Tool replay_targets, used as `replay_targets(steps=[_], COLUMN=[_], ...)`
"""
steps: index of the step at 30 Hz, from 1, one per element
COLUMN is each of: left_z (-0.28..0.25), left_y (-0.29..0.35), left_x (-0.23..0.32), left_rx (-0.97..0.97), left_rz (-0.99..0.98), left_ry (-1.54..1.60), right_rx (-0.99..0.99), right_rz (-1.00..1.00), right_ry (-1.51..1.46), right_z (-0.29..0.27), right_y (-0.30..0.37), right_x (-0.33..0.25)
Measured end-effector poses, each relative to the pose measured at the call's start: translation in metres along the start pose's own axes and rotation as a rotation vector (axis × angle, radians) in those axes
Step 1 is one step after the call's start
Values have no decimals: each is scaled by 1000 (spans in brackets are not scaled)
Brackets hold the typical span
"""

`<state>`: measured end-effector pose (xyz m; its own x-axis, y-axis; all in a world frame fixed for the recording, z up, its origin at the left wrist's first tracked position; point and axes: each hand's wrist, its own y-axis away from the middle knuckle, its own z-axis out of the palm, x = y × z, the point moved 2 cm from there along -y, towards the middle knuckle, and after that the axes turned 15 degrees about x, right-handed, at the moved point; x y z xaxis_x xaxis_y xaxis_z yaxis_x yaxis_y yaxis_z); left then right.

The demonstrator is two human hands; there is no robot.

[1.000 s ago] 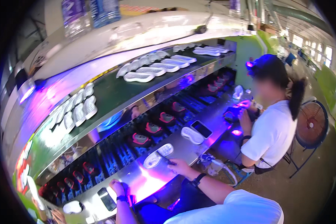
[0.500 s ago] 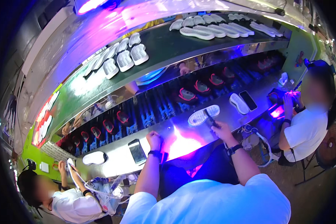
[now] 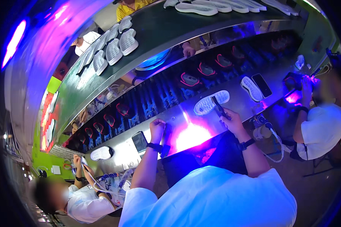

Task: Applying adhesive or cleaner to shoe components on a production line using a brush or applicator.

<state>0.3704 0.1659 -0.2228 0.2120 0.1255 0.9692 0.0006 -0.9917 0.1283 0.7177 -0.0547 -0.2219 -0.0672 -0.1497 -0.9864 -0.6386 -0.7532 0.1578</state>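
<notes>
My right hand is closed round a dark, narrow brush-like tool. The tool's far end lies over a white shoe sole on the metal bench. Farther left, my left hand is held just above the bench with its fingers curled in. Whatever it may hold is hidden; a dark patch beside it is too unclear to name. A bright pink-white glow falls on the bench between my hands. Left of my left wrist lies a phone.
Behind the bench runs a rack of dark shoe uppers with red edging. Above it, a green shelf carries rows of white soles. Another sole and phone lie to the right. Co-workers sit at both sides.
The view has turned and shifted, so the bench sits at a steeper slant. My right hand still grips the tool over the sole. More of a person in yellow shows behind the shelf.
</notes>
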Motion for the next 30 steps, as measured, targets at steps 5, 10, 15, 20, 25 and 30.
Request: replay_targets(steps=[5,10,15,20,25,30], left_z=[45,154,252,259,189,88], left_y=[-50,-137,-166,-205,-165,-163], left_x=[75,132,134,80,100,120], left_rx=[-237,-199,-214,-368,-191,-125], left_rz=[320,462,353,401,-133,-173], left_ry=[-317,-990,-1097,-1388,-540,-196], right_rx=[33,42,55,68,54,27], right_rz=[-54,28,63,32,20,66], right_ry=[-69,-153,-218,-99,-142,-93], right_z=[-3,-11,-11,-9,-14,-12], right_y=[1,-5,-6,-8,-14,-13], right_x=[-7,1,18,11,14,3])
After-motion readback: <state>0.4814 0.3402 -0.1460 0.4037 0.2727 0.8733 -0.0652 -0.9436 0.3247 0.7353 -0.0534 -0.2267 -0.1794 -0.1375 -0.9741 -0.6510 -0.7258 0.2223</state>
